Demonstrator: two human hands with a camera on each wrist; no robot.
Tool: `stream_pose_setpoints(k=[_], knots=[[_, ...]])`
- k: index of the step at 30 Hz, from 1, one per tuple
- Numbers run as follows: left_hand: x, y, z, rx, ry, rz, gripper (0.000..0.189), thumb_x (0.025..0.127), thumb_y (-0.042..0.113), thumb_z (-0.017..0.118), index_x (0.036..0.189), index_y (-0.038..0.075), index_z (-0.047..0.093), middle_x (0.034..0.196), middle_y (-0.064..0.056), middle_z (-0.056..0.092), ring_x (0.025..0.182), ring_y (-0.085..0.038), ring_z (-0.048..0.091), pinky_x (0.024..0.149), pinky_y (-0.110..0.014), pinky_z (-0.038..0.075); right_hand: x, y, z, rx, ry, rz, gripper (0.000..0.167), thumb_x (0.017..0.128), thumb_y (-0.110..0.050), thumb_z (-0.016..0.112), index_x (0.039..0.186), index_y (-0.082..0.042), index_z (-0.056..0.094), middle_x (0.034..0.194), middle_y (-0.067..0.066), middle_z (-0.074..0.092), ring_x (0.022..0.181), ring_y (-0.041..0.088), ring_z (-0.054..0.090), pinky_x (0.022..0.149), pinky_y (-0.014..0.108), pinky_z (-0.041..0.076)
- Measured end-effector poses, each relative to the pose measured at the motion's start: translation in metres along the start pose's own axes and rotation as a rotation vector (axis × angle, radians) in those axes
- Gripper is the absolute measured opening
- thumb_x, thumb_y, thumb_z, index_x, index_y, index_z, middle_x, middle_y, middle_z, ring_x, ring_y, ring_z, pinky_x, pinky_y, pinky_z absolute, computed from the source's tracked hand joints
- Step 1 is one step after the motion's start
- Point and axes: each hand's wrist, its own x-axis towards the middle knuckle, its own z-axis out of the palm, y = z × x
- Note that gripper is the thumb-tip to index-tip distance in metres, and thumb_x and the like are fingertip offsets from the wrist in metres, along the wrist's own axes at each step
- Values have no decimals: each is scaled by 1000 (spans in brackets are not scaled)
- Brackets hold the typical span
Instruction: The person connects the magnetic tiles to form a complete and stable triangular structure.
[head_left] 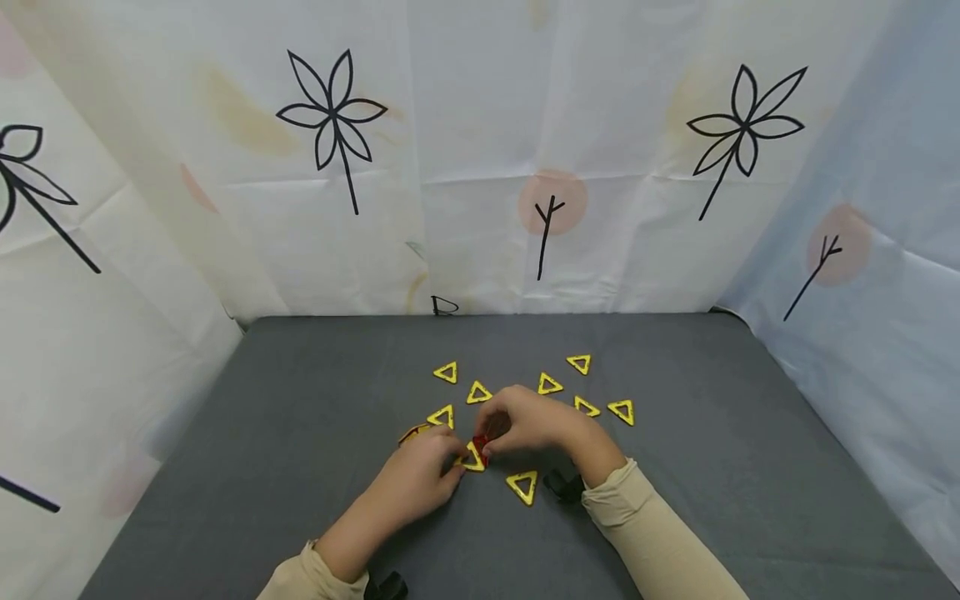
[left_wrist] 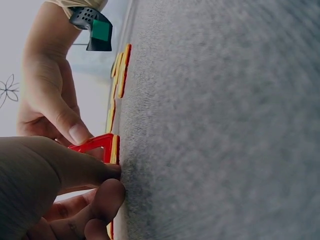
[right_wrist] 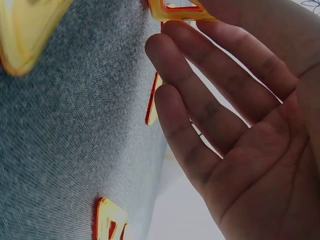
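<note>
On the counter (head_left: 337,375), a red triangle (head_left: 481,443) upright beside a yellow triangle (head_left: 477,457)

My right hand (head_left: 528,419) pinches the red triangle, just left of its palm; my left hand (head_left: 420,475) grips the flat yellow triangle; the red triangle stands at the yellow triangle's right edge, joined or not I cannot tell; red points a corner upward, yellow a corner left; neither shows a clear long axis.

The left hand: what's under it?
A yellow triangle shows partly at the fingertips of the left hand, and another piece peeks out beyond its knuckles. Anything under the palm is covered.
</note>
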Motion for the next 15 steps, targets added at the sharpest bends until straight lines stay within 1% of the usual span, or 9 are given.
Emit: stream_pose_setpoints(k=[5, 8, 11, 15], knots=[[0, -2, 4, -12, 4, -6, 12, 90, 10, 83, 101, 15, 82, 96, 4, 69, 82, -5, 61, 72, -30, 54, 1, 1, 2, 1, -7, 6, 13, 96, -7, 79, 109, -8, 78, 105, 5, 79, 97, 7, 76, 85, 24, 59], [0, -2, 4, -12, 8, -4, 12, 90, 10, 83, 102, 15, 82, 94, 4, 68, 80, -5, 59, 71, -29, 53, 1, 1, 3, 1, -8, 2, 14, 96, -7, 79, 110, -8, 78, 109, 7, 78, 98, 10, 76, 85, 24, 59], [0, -1, 3, -12, 17, 0, 13, 89, 8, 84, 101, 13, 82, 93, 3, 67, 79, -5, 59, 70, -29, 52, 1, 3, 4, 3, -12, -1, 15, 96, -7, 79, 110, -8, 77, 110, 7, 77, 98, 10, 76, 84, 24, 59], [-1, 0, 1, -15, 27, -2, 13, 88, 7, 84, 100, 12, 82, 93, 3, 68, 81, -7, 61, 72, -31, 54, 3, 4, 4, 4, -15, 0, 16, 95, -6, 79, 110, -8, 77, 110, 6, 77, 97, 9, 76, 84, 24, 60]])
